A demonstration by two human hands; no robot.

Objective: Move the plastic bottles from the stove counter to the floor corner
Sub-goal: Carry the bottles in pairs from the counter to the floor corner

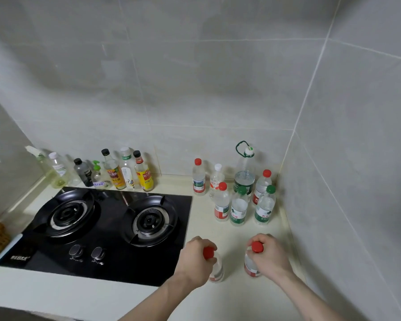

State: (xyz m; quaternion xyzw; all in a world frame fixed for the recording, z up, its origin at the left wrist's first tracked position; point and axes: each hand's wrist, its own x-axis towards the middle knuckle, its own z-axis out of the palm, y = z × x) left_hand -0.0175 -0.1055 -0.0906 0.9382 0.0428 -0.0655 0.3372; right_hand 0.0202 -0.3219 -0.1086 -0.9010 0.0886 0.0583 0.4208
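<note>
Hands at work: left hand (196,262) grip curled round a red-capped clear bottle (214,266), right hand (270,254) clenched on its twin (252,262), both upright on the pale worktop (232,295), near right. Seven more plastic bottles (239,193) cluster in the far right corner, red and green caps; labels unreadable. Glossy black stove (107,228) left.

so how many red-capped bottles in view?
5. One in the left hand, one in the right hand; three on the counter: back left, front, back right. Others could be hidden.
</note>
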